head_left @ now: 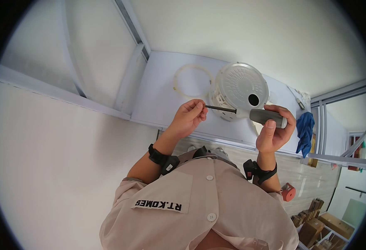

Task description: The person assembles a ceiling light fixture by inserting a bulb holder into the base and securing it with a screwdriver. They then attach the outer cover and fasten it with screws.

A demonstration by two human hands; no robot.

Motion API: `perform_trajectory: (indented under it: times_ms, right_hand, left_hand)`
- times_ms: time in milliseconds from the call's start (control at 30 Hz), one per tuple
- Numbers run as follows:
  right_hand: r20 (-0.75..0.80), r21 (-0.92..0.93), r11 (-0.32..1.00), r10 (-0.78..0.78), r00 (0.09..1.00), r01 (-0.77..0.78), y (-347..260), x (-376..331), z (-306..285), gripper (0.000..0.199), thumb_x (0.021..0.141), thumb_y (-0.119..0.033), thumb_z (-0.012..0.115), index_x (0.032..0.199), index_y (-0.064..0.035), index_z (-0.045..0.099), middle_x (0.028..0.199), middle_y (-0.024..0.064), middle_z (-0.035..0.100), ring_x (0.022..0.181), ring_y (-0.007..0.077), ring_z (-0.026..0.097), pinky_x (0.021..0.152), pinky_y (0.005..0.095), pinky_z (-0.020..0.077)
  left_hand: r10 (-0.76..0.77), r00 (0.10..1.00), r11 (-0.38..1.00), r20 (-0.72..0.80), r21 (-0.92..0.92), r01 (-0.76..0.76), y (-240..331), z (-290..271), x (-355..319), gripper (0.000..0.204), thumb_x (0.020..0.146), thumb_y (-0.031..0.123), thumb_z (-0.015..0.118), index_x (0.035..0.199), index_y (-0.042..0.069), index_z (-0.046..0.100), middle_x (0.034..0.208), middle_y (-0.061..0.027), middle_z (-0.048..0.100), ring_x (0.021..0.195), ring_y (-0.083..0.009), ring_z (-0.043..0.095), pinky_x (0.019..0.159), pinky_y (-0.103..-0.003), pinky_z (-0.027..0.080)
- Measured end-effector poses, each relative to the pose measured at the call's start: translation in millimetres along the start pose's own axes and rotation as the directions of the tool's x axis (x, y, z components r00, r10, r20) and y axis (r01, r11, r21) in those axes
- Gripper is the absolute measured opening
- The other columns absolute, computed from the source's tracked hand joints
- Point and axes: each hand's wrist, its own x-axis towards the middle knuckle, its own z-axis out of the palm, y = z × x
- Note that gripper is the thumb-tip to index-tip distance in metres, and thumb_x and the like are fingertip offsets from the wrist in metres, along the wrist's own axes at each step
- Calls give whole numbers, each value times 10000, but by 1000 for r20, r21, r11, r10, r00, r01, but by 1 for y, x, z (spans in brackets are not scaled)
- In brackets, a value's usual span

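A screwdriver (pixel 270 118) with a thick grey handle lies level in my right hand (pixel 278 129), its fingers and thumb wrapped round the handle. The dark shaft points left toward my left hand (pixel 190 116). That hand is closed in a pinch at the screwdriver's tip; whatever sits between thumb and fingertips is too small to make out. Just beyond both hands stands a round white drum-like appliance part (pixel 222 98) topped by a silvery metal disc (pixel 240 81) with a dark round hole. To its left a thin cream ring (pixel 175 79) rests flat on the table.
The pale table (pixel 153 89) meets a wall at the back. Hanging over its right edge is a blue cloth (pixel 305 131); a second grey-handled tool (pixel 300 103) lies behind it. On the floor at right are a red roll (pixel 288 192) and cardboard boxes (pixel 312 231).
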Motion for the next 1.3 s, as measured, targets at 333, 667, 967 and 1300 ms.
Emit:
perform_trajectory:
  times_ms: [333, 667, 967, 1300]
  right_hand:
    - [30, -33, 999, 26, 999, -25, 3, -4, -17, 397, 1020, -188, 702, 1320, 4, 527, 1129, 231, 726, 1060, 284, 687, 960, 403, 543]
    - [62, 24, 998, 48, 997, -50, 4, -4, -17, 404, 1030, -187, 705, 1334, 4, 522, 1138, 244, 722, 1076, 296, 684, 996, 426, 534]
    - [192, 87, 995, 34, 981, -51, 8, 0, -7, 398, 1024, -149, 725, 1333, 13, 533, 1193, 250, 708, 1102, 291, 682, 993, 407, 540]
    - [323, -50, 988, 158, 933, -150, 15, 6, 3, 348, 1003, -76, 744, 1306, 4, 593, 1223, 214, 719, 1132, 292, 688, 1009, 407, 537]
  left_hand:
    - [20, 999, 999, -36, 29, -19, -12, 9, -5, 217, 1108, 139, 658, 1264, -10, 680, 1088, -91, 722, 892, -136, 632, 848, -308, 539]
    - [2, 999, 1000, -48, 5, -2, -19, 13, -6, 205, 1152, 236, 592, 1150, 47, 671, 972, -29, 682, 849, -129, 583, 815, -320, 492]
    - [47, 975, 919, -216, 391, 42, -15, 4, -7, 208, 1115, 203, 657, 1172, 10, 709, 1010, -28, 712, 864, -140, 608, 813, -316, 520]
    - [413, 908, -268, 63, 962, 55, -31, -52, 2, 73, 936, 98, 731, 1005, 87, 753, 946, -110, 747, 899, -342, 682, 792, -463, 550]
